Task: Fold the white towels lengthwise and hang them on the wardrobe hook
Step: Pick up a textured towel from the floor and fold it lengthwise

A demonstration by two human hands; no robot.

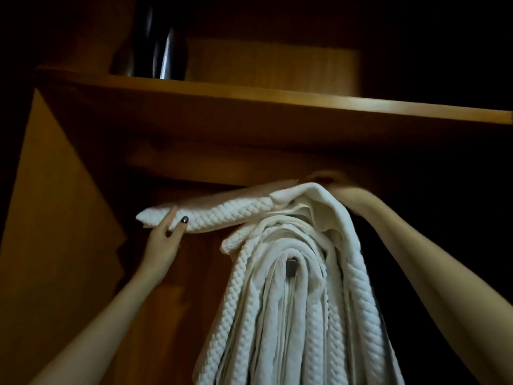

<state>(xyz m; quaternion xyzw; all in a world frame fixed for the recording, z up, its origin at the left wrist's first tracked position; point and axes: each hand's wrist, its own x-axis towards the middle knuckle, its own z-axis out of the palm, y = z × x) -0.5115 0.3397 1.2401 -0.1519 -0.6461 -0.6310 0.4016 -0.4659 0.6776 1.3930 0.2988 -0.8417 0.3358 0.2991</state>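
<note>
White towel (222, 216) edge in left hand (162, 241) (close beneath the shelf (277, 99))

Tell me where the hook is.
Head view, just right of centre: the hook peeks out among the hung towels, below the shelf and the right hand.

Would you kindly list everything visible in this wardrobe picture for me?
Held towel: one, white, stretched sideways from the left hand to the bundle's top.
Hanging towels: several, count unclear, white, draped at centre.
Metal piece: one, grey, amid the bundle, possibly the hook.
Shelf: one, brown wood, above.
Dark shiny objects: number unclear, black, on the shelf, left.
Side wall: one, brown wood, left.
Left hand: grips the held towel's left end.
Right hand: blurred, atop the bundle.
</note>
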